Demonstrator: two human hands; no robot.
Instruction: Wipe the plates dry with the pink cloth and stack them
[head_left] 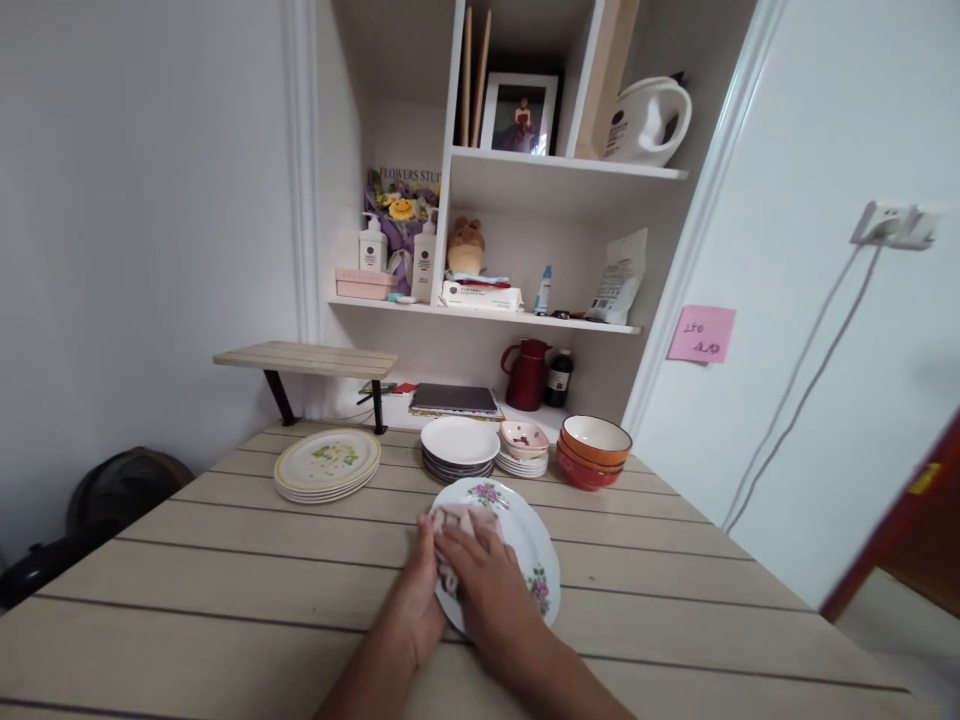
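A white oval plate (534,545) with pink flowers and green leaves is in front of me, over the slatted table. At its left edge, my left hand (421,590) holds the rim, thumb up along the side; its other fingers are mostly hidden. My right hand (491,590) presses a pale pink cloth (471,516) onto the plate's upper left face, fingers bent over the fabric. The cloth is bunched and partly covered by that hand.
Beyond the plate stand stacked cream plates (326,465), a stack topped by a white plate (460,440), small dishes (523,440) and nested bowls (595,450). Behind are a small raised shelf (307,357), a laptop-like grey slab (454,398) and a red jug (527,375).
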